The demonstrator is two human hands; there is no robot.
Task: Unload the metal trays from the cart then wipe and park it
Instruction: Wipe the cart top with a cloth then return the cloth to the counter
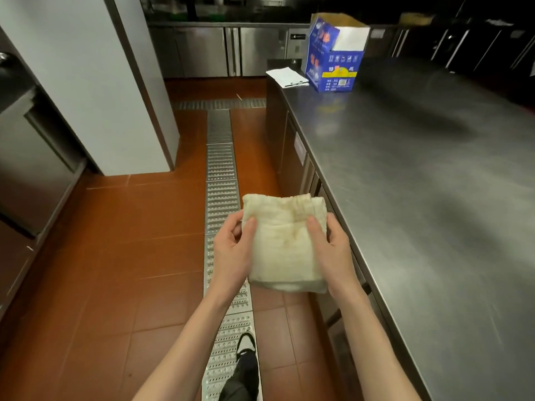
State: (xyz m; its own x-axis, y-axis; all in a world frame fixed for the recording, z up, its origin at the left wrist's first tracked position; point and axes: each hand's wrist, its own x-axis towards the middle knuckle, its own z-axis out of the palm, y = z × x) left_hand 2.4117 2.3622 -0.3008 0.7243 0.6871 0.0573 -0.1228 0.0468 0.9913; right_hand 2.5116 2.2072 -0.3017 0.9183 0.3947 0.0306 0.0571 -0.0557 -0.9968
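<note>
1. One folded cloth (285,244), off-white with faint brown stains, sits at lower centre of the frame, held in the air above the floor.
2. Two hands hold it: the left hand (231,250) grips its left edge with the thumb on top, and the right hand (333,253) grips its right edge the same way.
3. One blue cardboard box (333,56), top flaps open, stands at upper centre on the far end of the counter (419,175).
4. One sheet of paper (286,77) with one pen on it lies just left of the box.
5. The counter is bare steel and fills the right half.
6. One perforated metal drain (220,180) runs up the centre of the red tile floor (115,256).
7. One shoe (246,347) rests on the drain at the bottom edge.
8. Steel cabinets (202,50) line the far wall.
</note>
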